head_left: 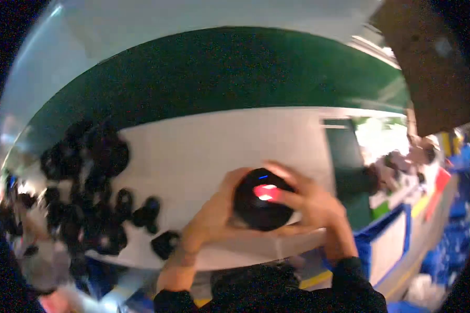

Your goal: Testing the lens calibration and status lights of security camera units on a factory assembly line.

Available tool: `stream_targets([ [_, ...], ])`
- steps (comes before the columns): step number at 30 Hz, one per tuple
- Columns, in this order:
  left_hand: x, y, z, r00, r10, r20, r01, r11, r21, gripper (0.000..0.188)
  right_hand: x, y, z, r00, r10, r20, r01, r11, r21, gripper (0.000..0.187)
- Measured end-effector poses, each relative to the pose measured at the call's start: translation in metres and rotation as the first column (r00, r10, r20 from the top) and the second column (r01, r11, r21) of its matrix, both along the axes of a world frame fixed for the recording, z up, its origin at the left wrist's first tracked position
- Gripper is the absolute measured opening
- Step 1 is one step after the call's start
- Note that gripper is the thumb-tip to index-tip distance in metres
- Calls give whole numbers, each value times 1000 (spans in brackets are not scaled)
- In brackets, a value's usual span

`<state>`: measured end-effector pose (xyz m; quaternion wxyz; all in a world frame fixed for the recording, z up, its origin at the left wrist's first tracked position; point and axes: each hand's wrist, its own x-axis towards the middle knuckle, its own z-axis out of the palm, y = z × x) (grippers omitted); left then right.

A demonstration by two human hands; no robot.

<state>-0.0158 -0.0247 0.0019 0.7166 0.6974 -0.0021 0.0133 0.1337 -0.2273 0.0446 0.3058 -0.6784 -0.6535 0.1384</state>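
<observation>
A round black object (259, 215) with a glossy red patch (265, 192) on its face is held up between both my hands, above the white tabletop (214, 135). My left hand (214, 214) curves round its left side. From the right, my right hand (316, 206) grips it, with a finger or thumb reaching to the edge of the red patch. Blur hides finer detail, so its exact kind cannot be told. One small dark piece (165, 244) lies on the table near my left wrist.
Many black rounded pieces (96, 156) are heaped on the table's left side. A green panel (235, 68) runs along the back. At right are a dark green strip (347, 172), a blue-edged bin (386, 245) and other people (402, 164). A brown board (433, 62) hangs at upper right.
</observation>
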Motion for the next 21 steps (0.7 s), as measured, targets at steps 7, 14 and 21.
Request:
stream_targets([
  [7, -2, -7, -1, 993, 10, 114, -35, 974, 225, 125, -7, -7, 10, 997, -74, 17, 73, 995, 69, 78],
  [14, -4, -7, -6, 994, 14, 109, -43, 962, 268, 131, -6, -8, 4, 999, -34, -11, 35, 991, 126, 79],
  [21, -5, -4, -11, 991, 15, 131, -48, 966, 253, 133, -6, -5, 5, 998, -51, 24, 49, 994, 101, 76],
])
